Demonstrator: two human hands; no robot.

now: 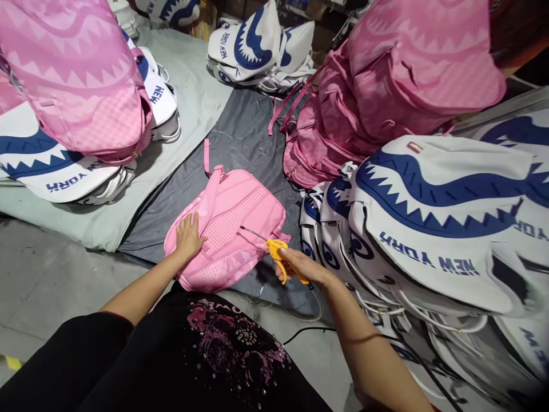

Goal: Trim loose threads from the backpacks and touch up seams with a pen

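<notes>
Pink backpack (227, 232) flat on the grey sheet (244, 137), left hand (187, 237) pressed on it with fingers spread, right hand (300, 264) gripping yellow-handled scissors (274, 252), blade tips over the fabric, white-and-blue backpacks (429, 223) piled just beside.

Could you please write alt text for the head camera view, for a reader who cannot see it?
A person's left hand presses on a pink backpack lying on a grey sheet, while the right hand holds yellow-handled scissors at its edge. Piles of pink backpacks and white-and-blue shark-mouth backpacks surround it.
</notes>
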